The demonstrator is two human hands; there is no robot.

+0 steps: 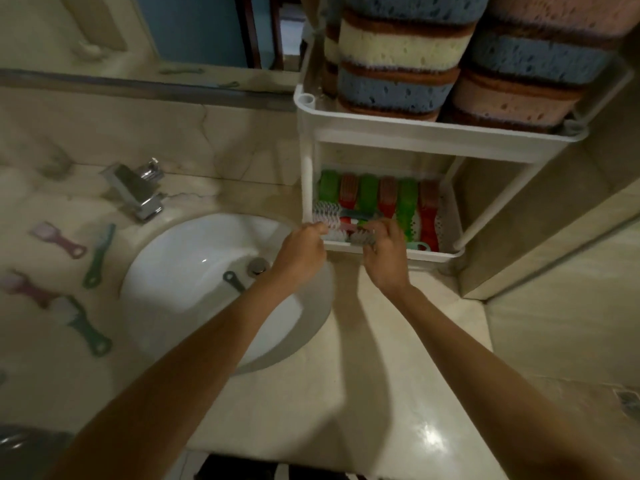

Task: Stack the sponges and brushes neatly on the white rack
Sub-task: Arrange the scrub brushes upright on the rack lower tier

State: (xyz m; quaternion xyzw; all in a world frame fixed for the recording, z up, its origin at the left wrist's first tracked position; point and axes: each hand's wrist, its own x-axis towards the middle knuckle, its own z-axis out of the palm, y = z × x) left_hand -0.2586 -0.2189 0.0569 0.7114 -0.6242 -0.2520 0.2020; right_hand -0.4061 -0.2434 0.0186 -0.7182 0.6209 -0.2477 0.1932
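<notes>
Left hand (300, 251) and right hand (385, 259) seemingly pinch a brush (335, 233) lying crosswise on the rack (446, 255).

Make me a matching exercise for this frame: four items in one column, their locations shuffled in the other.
1 stacked sponges
2 red and green brushes
3 dark-handled brush
4 pink-handled brush

A sink basin
B counter left of the sink
C rack's top shelf
D rack's lower shelf

Pairs: 1-C, 2-D, 3-A, 4-B
</notes>
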